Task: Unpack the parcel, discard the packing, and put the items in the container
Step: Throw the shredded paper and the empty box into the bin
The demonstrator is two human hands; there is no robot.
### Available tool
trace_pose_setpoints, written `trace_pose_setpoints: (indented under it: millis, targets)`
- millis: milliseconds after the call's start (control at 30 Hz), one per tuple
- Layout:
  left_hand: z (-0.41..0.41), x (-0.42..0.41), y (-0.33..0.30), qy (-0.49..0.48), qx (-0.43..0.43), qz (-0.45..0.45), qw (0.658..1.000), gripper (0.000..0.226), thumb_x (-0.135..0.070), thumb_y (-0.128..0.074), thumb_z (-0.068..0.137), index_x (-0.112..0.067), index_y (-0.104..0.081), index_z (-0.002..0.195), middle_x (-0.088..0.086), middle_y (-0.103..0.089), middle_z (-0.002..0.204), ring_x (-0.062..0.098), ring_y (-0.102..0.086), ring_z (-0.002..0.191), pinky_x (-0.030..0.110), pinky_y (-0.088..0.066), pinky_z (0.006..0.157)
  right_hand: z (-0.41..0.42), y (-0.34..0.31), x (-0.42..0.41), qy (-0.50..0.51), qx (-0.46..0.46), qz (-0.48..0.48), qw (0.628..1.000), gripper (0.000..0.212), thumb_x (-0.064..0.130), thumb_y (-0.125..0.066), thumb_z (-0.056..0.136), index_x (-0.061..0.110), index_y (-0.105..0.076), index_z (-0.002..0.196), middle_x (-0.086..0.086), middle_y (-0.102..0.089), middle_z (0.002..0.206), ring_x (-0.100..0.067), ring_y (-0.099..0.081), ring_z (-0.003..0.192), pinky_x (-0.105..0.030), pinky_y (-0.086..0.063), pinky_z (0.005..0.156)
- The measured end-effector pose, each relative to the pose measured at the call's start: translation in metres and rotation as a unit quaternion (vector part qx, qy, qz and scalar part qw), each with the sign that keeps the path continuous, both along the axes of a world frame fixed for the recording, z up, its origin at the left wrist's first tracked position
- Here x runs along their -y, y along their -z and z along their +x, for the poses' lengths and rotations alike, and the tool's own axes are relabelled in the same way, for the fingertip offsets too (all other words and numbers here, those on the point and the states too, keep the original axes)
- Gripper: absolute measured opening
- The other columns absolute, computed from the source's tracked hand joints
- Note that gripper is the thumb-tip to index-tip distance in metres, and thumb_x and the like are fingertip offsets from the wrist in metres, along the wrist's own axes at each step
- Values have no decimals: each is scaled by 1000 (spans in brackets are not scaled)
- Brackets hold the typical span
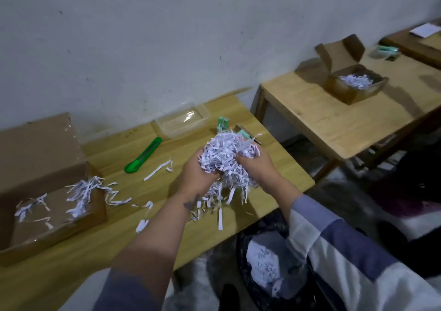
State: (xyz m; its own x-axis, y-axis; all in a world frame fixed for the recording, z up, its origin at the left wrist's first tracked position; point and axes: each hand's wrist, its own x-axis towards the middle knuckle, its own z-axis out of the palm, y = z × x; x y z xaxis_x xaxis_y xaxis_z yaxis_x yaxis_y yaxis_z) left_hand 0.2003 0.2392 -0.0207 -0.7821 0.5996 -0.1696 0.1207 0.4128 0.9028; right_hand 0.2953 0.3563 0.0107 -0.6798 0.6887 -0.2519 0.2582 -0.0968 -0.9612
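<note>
While the open box (pixel 47 205) is lying far left of the hands with stray strips inside, the left hand (pixel 198 174) and right hand (pixel 256 167) are both clenching one clump of shredded paper (pixel 226 160) between them, and the clear container (pixel 182 120) is sitting beyond them.

Bare tabletop (pixel 119 234) between open box (pixel 47 205) and bin (pixel 267 263).

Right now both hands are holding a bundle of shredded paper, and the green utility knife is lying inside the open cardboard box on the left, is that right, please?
Not quite: the green utility knife lies on the table, right of the cardboard box, as the head view shows. The left hand and right hand do hold the shredded paper.
</note>
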Motion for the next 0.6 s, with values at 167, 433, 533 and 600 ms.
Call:
trace_pose_setpoints:
  millis: [167, 433, 533, 600]
  targets:
    - [64, -30, 2, 83, 38, 20, 996, 64, -14, -83, 69, -20, -55, 127, -9, -67, 100, 10, -65, 91, 18, -47, 71, 79, 0, -11, 96, 7, 28, 995, 34, -1, -64, 83, 9, -61, 116, -8, -65, 107, -19, -61, 95, -28, -46, 81]
    - [180, -71, 60, 203, 145, -40, 967, 76, -24, -78, 69, -27, -43, 137, -6, -62, 124, 15, -60, 108, 27, -46, 86, 207, 50, -21, 205, 79, -24, 975, 25, 5, -64, 85, 23, -65, 102, -6, -67, 109, -22, -62, 103, -40, -51, 94]
    - [208, -82, 113, 198, 238, -87, 947, 73, -14, -76, 75, -24, -42, 139, -4, -62, 121, 14, -61, 105, 23, -47, 80, 236, 99, -30, 215, 117, -67, 967, 30, 5, -59, 88, 16, -61, 115, -4, -66, 103, -19, -62, 90, -32, -53, 78]
    - [219, -85, 159, 157, 278, -127, 939, 77, -16, -77, 74, -25, -40, 140, 0, -58, 129, 19, -58, 113, 32, -48, 91, 251, 144, -36, 213, 160, -113, 957, 26, 11, -63, 86, 24, -57, 108, -2, -66, 98, -14, -58, 77, -28, -47, 68]
